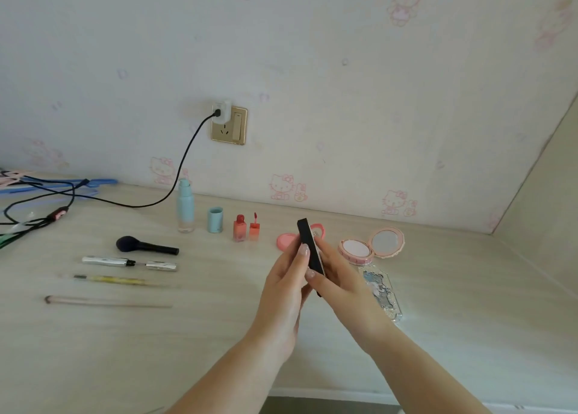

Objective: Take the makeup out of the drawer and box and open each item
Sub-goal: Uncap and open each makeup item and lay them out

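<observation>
Cartoon-cat wallpaper (pixel 281 187) backs a pale wood-grain desk (pixel 187 335). Item in use: slim black case (pixel 309 248), held tilted above the desk; left hand (pixel 289 285) grips one side, right hand (pixel 341 276) grips the other. Print on its edge is too small to read. On the desk: blue bottle (pixel 185 205), its cap (pixel 215 219), opened red lip tint (pixel 240 228), open pink compact (pixel 370 244), black brush (pixel 147 245).

Pale wood-grain worktop (pixel 93 351). Upper left: hangers (pixel 62 185) and black cable (pixel 37 216). Left: black brush (pixel 145 245), opened silver mascara (pixel 128 263), yellow pencil (pixel 109 279), pink brush (pixel 106 301). Centre: blue bottle (pixel 185 205), its cap (pixel 215 219), opened red lip tint (pixel 240 228). Right: pink blush case (pixel 286 241), open compact (pixel 370 244), clear patterned case (pixel 383 291).
</observation>
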Motion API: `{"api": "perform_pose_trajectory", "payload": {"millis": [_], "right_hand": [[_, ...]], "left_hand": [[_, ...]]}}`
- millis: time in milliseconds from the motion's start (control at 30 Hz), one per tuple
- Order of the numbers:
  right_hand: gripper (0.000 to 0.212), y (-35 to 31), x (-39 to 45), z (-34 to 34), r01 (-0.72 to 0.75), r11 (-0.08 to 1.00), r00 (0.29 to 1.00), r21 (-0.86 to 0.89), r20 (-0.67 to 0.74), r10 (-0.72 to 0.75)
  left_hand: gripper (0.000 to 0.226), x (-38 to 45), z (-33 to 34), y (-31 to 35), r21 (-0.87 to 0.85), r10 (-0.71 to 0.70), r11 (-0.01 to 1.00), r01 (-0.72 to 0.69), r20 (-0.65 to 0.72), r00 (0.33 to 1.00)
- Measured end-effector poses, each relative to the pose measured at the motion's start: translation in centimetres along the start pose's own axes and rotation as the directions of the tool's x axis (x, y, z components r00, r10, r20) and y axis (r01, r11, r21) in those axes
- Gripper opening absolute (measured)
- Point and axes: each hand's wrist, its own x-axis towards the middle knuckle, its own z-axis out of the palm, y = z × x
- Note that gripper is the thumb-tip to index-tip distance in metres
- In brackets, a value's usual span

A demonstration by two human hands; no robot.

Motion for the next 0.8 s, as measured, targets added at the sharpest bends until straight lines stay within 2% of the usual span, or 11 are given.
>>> {"api": "perform_pose_trajectory", "payload": {"millis": [167,333,500,800], "right_hand": [[0.060,0.0,-0.1,0.6,-0.015,0.995,1.000,-0.097,-0.015,0.014],[0.066,0.0,0.2,1.2,-0.035,0.981,0.999,-0.191,-0.042,0.028],[0.063,-0.1,0.6,1.6,-0.036,0.966,0.999,-0.256,-0.031,0.030],[0.045,-0.7,0.7,2.8,-0.024,0.946,0.999,-0.322,0.015,0.030]], "left_hand": [[0.028,-0.1,-0.4,-0.3,-0.112,-0.061,0.992,0.055,-0.050,0.997],[0.030,0.2,-0.5,-0.5,-0.140,-0.087,0.987,0.076,-0.075,0.993],[0.031,0.5,-0.6,-0.4,-0.125,-0.099,0.988,0.086,-0.102,0.990],[0.028,0.5,-0.9,-0.7,-0.059,-0.056,0.997,0.042,-0.259,0.964]]}}
